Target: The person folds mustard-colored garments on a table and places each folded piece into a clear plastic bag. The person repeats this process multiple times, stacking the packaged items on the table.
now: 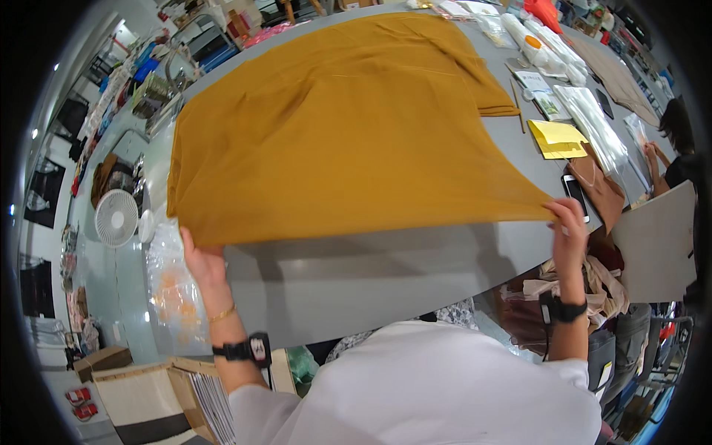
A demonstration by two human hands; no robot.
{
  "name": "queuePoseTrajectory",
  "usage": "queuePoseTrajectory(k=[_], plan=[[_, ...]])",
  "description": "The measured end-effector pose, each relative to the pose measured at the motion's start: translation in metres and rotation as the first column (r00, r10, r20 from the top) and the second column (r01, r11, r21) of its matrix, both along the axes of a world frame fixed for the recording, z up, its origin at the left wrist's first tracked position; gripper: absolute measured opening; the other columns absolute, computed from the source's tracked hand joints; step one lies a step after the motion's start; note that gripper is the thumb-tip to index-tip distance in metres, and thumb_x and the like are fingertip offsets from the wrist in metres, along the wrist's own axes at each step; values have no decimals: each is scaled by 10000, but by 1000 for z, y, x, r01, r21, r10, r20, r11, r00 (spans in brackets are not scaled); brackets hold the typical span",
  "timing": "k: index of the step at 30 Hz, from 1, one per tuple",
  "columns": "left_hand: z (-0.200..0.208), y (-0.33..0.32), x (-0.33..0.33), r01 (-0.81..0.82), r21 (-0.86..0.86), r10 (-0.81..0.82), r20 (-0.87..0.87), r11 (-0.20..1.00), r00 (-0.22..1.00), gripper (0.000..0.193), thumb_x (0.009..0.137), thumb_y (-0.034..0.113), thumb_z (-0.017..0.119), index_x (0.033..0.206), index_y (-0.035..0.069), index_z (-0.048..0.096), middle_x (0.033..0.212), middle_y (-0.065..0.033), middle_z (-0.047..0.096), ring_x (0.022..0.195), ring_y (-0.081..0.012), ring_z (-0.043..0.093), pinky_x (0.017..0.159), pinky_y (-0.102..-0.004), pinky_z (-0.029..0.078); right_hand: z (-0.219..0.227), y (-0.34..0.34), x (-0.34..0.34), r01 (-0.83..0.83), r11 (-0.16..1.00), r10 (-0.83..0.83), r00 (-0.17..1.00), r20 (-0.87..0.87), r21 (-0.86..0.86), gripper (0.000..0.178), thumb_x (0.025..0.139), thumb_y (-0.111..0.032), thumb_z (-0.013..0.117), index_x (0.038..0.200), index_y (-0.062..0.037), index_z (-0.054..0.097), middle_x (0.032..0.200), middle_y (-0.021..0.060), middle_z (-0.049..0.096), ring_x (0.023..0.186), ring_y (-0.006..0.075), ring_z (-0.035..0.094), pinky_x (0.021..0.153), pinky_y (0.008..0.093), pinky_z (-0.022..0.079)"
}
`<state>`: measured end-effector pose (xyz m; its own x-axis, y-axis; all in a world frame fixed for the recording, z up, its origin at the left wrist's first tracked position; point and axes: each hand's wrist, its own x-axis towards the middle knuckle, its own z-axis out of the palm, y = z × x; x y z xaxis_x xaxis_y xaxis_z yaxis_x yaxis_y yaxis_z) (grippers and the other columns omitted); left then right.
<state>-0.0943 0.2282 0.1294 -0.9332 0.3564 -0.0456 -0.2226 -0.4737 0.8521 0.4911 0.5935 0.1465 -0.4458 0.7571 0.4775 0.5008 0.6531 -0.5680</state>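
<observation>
A large mustard-brown cloth (334, 148) spreads over the grey table (326, 289), its near edge pulled nearly straight between my two hands. My left hand (202, 259) grips the near left corner, its fingers partly hidden under the fabric. At the near right corner, my right hand (567, 226) pinches the cloth between thumb and fingers, drawing it out to a point. The near edge seems raised off the tabletop, with shadows beneath it. Toward the far side the cloth lies in soft wrinkles, and a folded flap reaches right.
Along the right lie a yellow packet (558, 139), a phone (575, 197), a brown cloth piece (598, 185) and clear plastic bags (593, 126). A white fan (117, 218) and plastic sheeting (174, 289) are at left. Another person (676, 133) is at the right edge.
</observation>
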Motion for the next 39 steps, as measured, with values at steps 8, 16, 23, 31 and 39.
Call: queuePoseTrajectory(k=[8, 16, 23, 31, 39], plan=[[-67, 23, -154, -392, 57, 365, 262, 918, 893, 359, 1088, 214, 582, 1416, 68, 602, 1421, -116, 664, 1289, -332, 633, 1109, -526, 511, -43, 33, 191, 396, 869, -487, 788, -377, -296, 290, 1101, -34, 554, 1372, 11, 648, 1276, 117, 688, 1051, 211, 700, 911, 308, 596], [-17, 23, -150, -560, -101, 443, -504, 822, 741, 255, 1087, 130, 595, 1246, -59, 658, 1168, -95, 735, 952, -186, 680, 857, -323, 550, -22, 152, 31, 8, 943, -172, 867, -468, -331, 331, 1112, -184, 602, 1374, 12, 652, 1333, 107, 691, 1229, 197, 653, 1027, 319, 560], [37, 113, -13, -548, -472, -160, -839, 691, 521, 259, 1001, 182, 741, 1175, -5, 696, 880, -127, 759, 687, -264, 684, 666, -369, 532, 37, 31, -373, -827, 561, 828, 559, -42, 50, 115, 923, -84, 764, 1024, -29, 770, 1368, 132, 642, 1129, 304, 692, 960, 386, 556], [38, 110, 64, -643, -296, -354, -934, 706, 41, 372, 905, 219, 825, 1151, 20, 629, 1106, -180, 717, 997, -382, 682, 806, -451, 543, 82, -26, -450, -943, 270, 933, 306, 189, 195, 84, 890, -106, 743, 931, -34, 756, 1012, 110, 691, 937, 344, 691, 819, 434, 562], [-5, 60, 141, -399, -880, -960, -278, 258, -7, 687, 819, 461, 848, 1278, -2, 630, 1035, -206, 711, 1007, -401, 684, 851, -478, 562, 246, 68, -264, -477, 818, 545, 822, -165, 322, 80, 970, 1, 726, 1008, 63, 758, 985, 143, 725, 858, 193, 765, 767, 255, 689]])
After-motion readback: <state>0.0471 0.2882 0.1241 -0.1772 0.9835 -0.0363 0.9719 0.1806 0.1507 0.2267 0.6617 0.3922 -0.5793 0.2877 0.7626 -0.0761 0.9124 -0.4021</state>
